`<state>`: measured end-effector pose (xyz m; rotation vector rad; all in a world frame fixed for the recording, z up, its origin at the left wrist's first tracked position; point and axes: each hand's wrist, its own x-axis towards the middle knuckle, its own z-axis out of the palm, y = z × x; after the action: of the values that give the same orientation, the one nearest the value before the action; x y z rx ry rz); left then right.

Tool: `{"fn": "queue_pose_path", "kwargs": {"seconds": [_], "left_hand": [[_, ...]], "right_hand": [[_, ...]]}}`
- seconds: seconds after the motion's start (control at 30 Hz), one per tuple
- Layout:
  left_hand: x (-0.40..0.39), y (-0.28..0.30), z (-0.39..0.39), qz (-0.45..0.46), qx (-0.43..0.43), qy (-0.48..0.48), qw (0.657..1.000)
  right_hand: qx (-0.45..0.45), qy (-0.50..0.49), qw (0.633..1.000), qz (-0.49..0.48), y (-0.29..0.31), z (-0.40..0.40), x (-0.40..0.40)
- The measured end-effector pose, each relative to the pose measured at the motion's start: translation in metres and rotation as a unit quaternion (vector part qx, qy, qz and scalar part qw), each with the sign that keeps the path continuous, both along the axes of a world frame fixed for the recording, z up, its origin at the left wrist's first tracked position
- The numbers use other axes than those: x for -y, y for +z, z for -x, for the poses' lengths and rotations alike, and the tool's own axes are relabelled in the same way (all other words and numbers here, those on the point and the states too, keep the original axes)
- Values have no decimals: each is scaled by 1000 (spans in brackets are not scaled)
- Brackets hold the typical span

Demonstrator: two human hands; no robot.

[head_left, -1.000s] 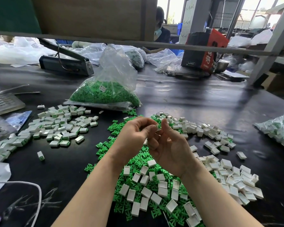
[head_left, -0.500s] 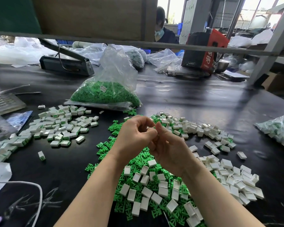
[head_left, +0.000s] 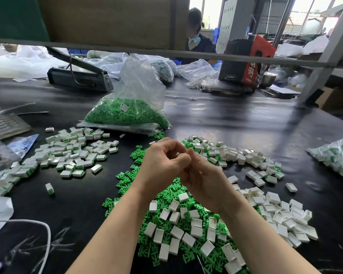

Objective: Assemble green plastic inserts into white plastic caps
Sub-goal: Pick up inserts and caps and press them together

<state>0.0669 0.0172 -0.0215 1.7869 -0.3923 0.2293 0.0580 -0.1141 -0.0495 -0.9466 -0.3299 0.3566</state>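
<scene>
My left hand (head_left: 162, 165) and my right hand (head_left: 204, 178) are pressed together above the black table, fingers curled shut around one small white cap (head_left: 183, 153). Only a sliver of the cap shows between the fingertips; any insert in it is hidden. Under my wrists lies a heap of loose green inserts (head_left: 131, 178) with empty white caps (head_left: 176, 232) scattered on top. More empty white caps (head_left: 275, 214) spread out to the right. A pile of assembled caps with green showing (head_left: 71, 155) lies at the left.
A clear bag of green inserts (head_left: 125, 113) stands behind the piles. Another bag of parts (head_left: 339, 155) sits at the right edge. A heat sealer (head_left: 79, 76), a red-black box (head_left: 246, 62) and a seated person (head_left: 196, 36) are at the back. A white cable (head_left: 44, 230) loops front left.
My fingers have closed tighter over the cap, which showed more plainly between the fingertips a second ago. Both hands stay in the same spot.
</scene>
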Motion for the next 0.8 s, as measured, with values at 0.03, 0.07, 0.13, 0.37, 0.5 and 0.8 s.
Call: {"fn": "queue_pose_path", "kwargs": {"seconds": [0.03,0.07,0.13,0.37,0.5,0.8], "left_hand": [[0,0,0,2,-2,-3,1000],[0,0,1,3,-1,-5,1000],[0,0,1,3,1,-5,1000],[0,-2,-1,3,-16,-11,1000],[0,-2,0,-1,-12,-30,999],[-2,-2,-1,-8,-5,-25,1000]], "right_hand": [[-1,0,1000,-2,1,1,0],[-2,-1,1000,0,1,2,0],[0,-6,1000,10,1,2,0],[5,-28,997,72,6,4,-1],[22,-60,995,82,8,6,-2],[28,-78,994,72,7,5,-5]]}}
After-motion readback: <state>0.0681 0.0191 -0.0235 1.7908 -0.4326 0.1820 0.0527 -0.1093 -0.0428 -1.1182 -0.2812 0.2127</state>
